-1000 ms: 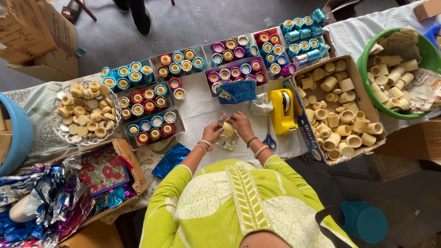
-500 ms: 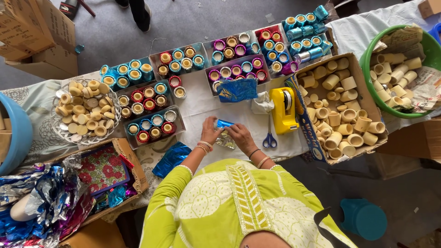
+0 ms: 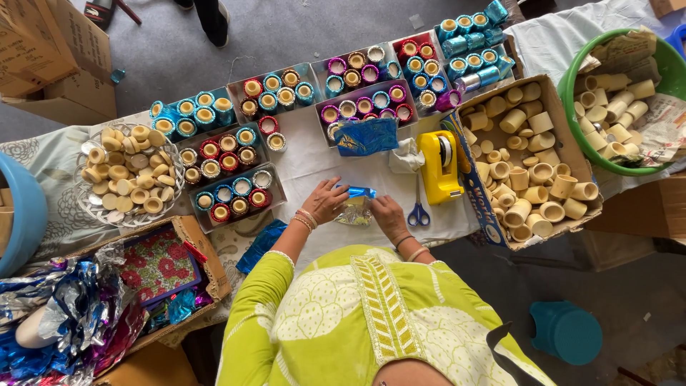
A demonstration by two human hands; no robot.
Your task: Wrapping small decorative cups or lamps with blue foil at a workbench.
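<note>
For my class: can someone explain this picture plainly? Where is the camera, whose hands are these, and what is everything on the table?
The camera sits on a person's head and looks straight down, so you see their green sleeves and two bare hands. The left hand and right hand press on a blue foil-wrapped piece over a clear wrapper on the white cloth. Beside them lie scissors and a yellow tape dispenser. Trays behind hold small cups wrapped in coloured foil; the cardboard box on the right holds plain cream ones.
</note>
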